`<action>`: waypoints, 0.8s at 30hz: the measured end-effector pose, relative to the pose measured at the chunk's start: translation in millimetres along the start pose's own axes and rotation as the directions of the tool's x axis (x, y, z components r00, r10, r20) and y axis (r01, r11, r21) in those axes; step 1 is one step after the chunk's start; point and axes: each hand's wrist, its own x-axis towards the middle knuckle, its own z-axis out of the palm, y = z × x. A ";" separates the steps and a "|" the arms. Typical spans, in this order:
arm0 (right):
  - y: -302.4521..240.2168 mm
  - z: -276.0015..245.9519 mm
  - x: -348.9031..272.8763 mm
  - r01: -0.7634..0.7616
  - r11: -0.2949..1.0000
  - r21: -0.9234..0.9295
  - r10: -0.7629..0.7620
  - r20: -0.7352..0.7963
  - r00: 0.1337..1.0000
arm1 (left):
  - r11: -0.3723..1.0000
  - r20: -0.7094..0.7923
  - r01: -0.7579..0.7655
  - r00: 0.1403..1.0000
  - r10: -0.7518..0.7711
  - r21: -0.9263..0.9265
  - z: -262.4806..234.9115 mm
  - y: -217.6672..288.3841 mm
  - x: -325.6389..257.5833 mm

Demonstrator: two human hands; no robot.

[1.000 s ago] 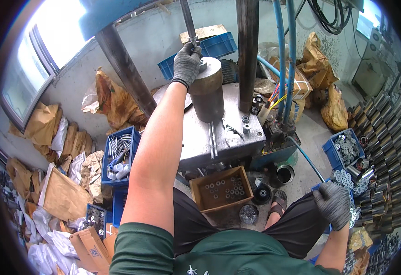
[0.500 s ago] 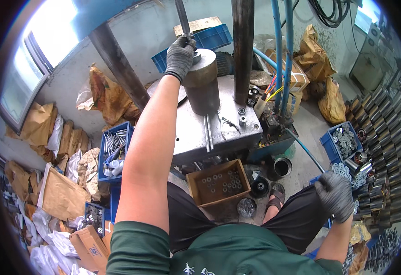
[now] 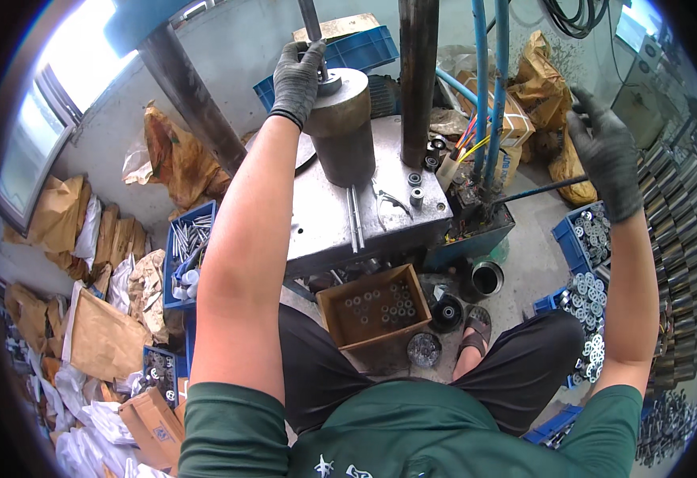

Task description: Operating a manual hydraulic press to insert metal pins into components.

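Observation:
My left hand point(image 3: 296, 84), in a grey glove, is closed around an upright metal shaft point(image 3: 322, 67) that rises from a ring point(image 3: 329, 84) on top of a thick steel cylinder point(image 3: 344, 135). Just above the hand, a dark vertical rod point(image 3: 309, 20) lines up with the shaft. The cylinder stands on a metal machine bed point(image 3: 317, 227). Off to the right, my gloved right hand point(image 3: 606, 155) is raised with fingers apart. The end of a dark lever point(image 3: 540, 190) reaches to its palm side; whether they touch I cannot tell.
Pliers point(image 3: 388, 199), two thin rods point(image 3: 355, 219) and small bearings point(image 3: 416, 195) lie on the bed. Below is a box point(image 3: 373, 307) of washers. Blue bins hold pins point(image 3: 189, 239) at left and discs point(image 3: 591, 235) at right. Steel tubes point(image 3: 687, 263) are stacked at far right.
My right hand has moved up from beside my knee, its fingers opening. The lever has swung up from slanting down to slightly rising. My left hand stays at the shaft.

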 end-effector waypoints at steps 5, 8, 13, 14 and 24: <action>-20.6 -42.3 -81.3 -0.098 0.992 0.080 0.061 0.379 0.923 | 0.993 -0.035 0.005 0.999 -0.009 -0.115 -10.2 -10.5 6.5; -25.0 -67.4 -152.8 -0.104 0.988 0.112 -0.001 0.686 0.728 | 0.992 -0.037 -0.005 0.999 0.000 -0.129 -5.5 -12.3 9.7; -51.7 -67.4 -204.3 -0.046 0.999 -0.019 0.046 0.702 0.710 | 0.998 0.065 -0.055 0.996 0.056 -0.022 -3.9 -1.5 2.1; -50.1 -67.2 -209.4 -0.071 0.997 -0.008 0.057 0.687 0.725 | 0.997 0.064 -0.067 0.996 0.064 0.044 -2.0 3.3 -2.5; -53.6 -64.9 -206.2 -0.070 0.997 -0.034 0.075 0.668 0.740 | 0.936 0.118 0.103 0.991 -0.066 -0.336 0.8 1.3 -4.2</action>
